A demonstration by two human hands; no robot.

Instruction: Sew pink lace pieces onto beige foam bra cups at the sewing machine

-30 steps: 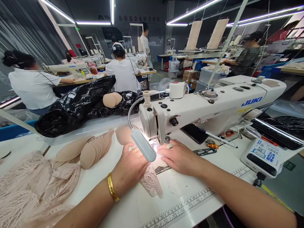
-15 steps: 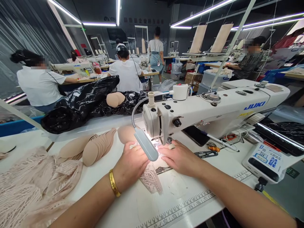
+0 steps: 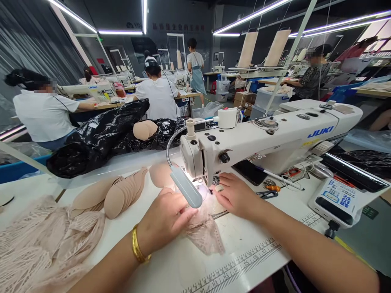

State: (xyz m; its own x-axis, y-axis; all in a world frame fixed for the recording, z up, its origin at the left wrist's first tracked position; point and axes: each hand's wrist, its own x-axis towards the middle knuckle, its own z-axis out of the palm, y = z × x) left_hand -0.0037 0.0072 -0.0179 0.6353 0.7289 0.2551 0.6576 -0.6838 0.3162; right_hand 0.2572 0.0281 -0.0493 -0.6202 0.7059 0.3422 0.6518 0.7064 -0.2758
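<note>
Pale pink lace fabric (image 3: 206, 234) lies under the needle end of a white JUKI sewing machine (image 3: 271, 138), its scalloped end hanging toward me. My left hand (image 3: 163, 213), with a gold bracelet, is closed on the fabric's left side; its fingertips are partly hidden by the grey lamp head (image 3: 187, 188). Close beside the presser foot, my right hand (image 3: 238, 195) has its fingers bent in at the fabric's right edge. A small knob covers part of these fingertips. Behind my left hand rests a beige foam cup (image 3: 160, 175), partly covered by the lamp.
Stacked beige cups (image 3: 124, 195) and a heap of lace (image 3: 45, 244) lie on the left. Black plastic bags (image 3: 100, 134) lie beyond the table. A phone (image 3: 249, 171), snips (image 3: 267, 194) and a white box (image 3: 337, 201) are at right. Several people sit farther back.
My left hand has turned and its thumb now shows below the lamp. The lace has shifted right and spread out more. My right hand has drawn slightly right, with its fingers more bent.
</note>
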